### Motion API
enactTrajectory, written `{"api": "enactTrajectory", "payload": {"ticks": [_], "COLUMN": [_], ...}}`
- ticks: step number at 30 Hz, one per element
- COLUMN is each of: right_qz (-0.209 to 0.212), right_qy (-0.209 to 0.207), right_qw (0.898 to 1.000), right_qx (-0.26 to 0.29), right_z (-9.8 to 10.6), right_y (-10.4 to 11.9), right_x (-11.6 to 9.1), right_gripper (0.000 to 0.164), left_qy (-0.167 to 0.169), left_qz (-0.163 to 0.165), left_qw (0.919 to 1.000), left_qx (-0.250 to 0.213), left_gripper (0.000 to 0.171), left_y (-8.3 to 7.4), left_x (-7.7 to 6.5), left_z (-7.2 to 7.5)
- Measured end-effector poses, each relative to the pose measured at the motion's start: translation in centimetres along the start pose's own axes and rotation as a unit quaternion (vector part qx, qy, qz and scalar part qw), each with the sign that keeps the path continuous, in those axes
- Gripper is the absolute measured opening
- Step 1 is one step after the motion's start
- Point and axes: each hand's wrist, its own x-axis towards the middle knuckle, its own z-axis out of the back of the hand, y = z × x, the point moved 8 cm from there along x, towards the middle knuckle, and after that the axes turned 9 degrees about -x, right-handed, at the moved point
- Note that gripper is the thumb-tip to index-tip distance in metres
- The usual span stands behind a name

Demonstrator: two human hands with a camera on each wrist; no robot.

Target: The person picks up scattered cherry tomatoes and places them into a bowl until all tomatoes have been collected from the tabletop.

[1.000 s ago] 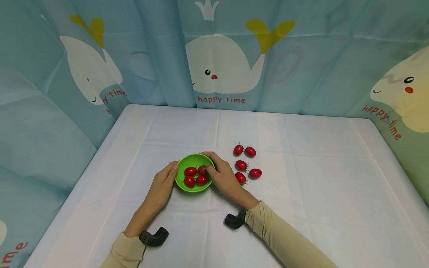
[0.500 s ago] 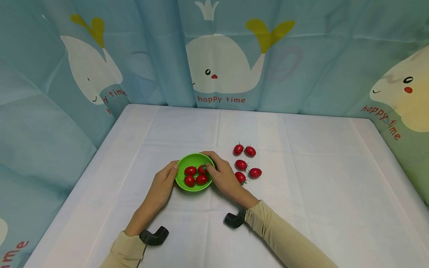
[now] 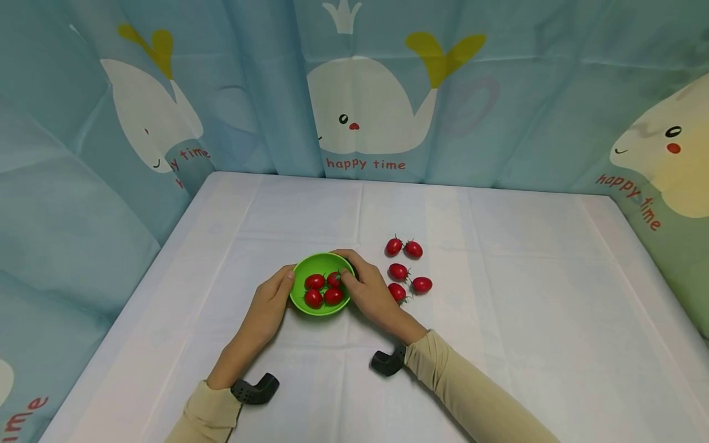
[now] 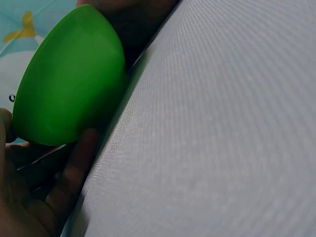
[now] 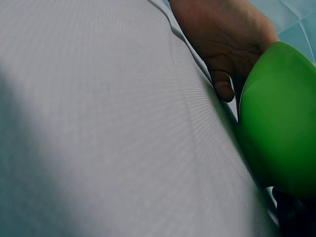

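Both hands hold a green bowl (image 3: 318, 264) from opposite sides, above the white tablecloth. My left hand (image 3: 269, 303) grips its left side, thumb at the rim and fingers against the outer wall. On the right side, my right hand (image 3: 370, 293) has its thumb hooked over the rim, with the other fingers largely hidden behind the bowl. Several red cherry tomatoes (image 3: 313, 299) with green stems lie inside. In the left wrist view the smooth bowl wall (image 4: 74, 79) shows low over the cloth, left fingers beneath it. The right wrist view shows the bowl (image 5: 281, 118) at its right edge.
More loose cherry tomatoes (image 3: 398, 272) lie on the cloth just right of the right hand, one partly beside its knuckles. The white table (image 3: 526, 295) is bordered by a blue curtain (image 3: 249, 92) printed with whales. Black wrist devices (image 3: 256, 390) sit under both wrists.
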Motion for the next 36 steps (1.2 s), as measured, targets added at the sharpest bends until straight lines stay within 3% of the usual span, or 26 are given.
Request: {"api": "enactTrajectory", "payload": {"ticks": [36], "right_qz": [-0.003], "right_qy": [0.006], "right_qw": [1.0], "right_qx": [0.001], "right_z": [-0.09], "right_y": [-0.16], "right_x": [-0.03], "right_gripper": [0.038], "left_qy": [0.004], "left_qz": [0.004], "left_qw": [1.0], "left_qx": [0.001], "left_gripper": [0.052], "left_y": [0.13], "left_x": [-0.14], "left_z": [-0.03]}}
